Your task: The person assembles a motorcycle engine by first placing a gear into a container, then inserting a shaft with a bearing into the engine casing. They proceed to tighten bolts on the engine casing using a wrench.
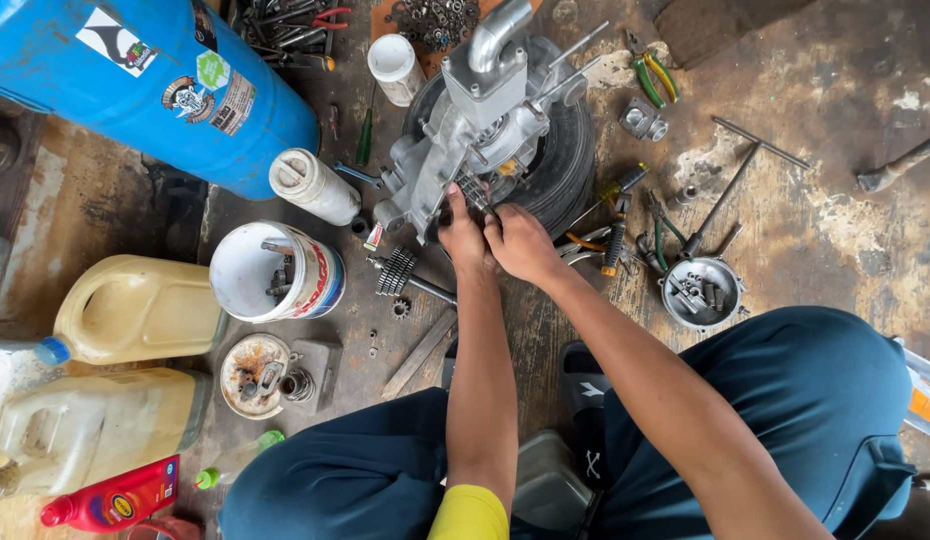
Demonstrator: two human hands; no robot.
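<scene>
Both hands, the left hand [463, 232] and right hand [518, 240], pinch a small gear [473, 190] on the grey engine case [465, 130]; next it needs a careful, straight push in

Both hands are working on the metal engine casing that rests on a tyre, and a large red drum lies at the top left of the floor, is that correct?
Not quite: the drum is blue, not red. The head view shows it lying at the top left. The rest holds: the left hand and right hand are together on the metal engine casing, which rests on the tyre.
</scene>
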